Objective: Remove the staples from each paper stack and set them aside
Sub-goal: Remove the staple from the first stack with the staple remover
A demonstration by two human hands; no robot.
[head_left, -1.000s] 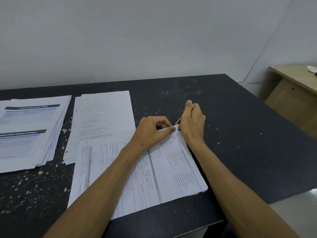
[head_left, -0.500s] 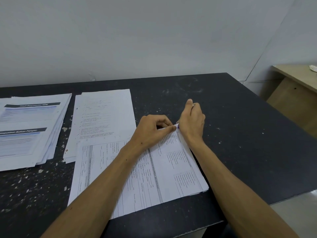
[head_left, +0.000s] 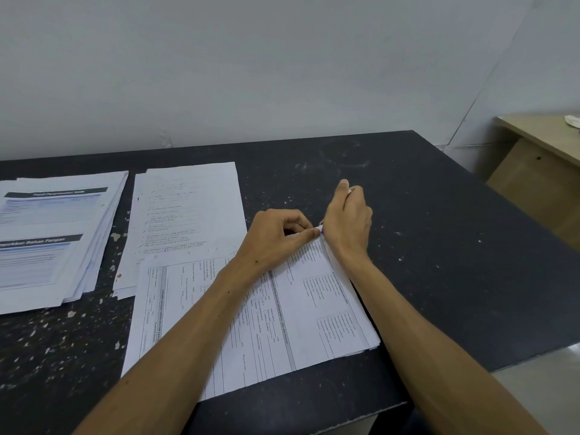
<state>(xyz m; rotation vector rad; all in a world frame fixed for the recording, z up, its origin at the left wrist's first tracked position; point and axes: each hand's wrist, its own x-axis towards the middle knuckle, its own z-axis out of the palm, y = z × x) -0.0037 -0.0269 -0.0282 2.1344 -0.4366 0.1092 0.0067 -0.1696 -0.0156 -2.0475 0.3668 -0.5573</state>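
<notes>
The left hand [head_left: 276, 237] pinches the far corner of the white printed paper stack [head_left: 301, 312] — it lies near the black table's [head_left: 439, 246] front edge. The right hand [head_left: 348, 221] grips a thin tool there.

A plain pale wall [head_left: 282, 64] backs the dark speckled table [head_left: 439, 246]; a light wooden desk [head_left: 539, 158] stands right.

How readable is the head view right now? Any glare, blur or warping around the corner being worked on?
Head view: soft, even light, no glare on the black table. Wide-angle warping bends the table edges and wall line. Print on the front paper stack is too soft to read. The corner between the left hand and right hand is mostly covered; no staple can be made out.
</notes>
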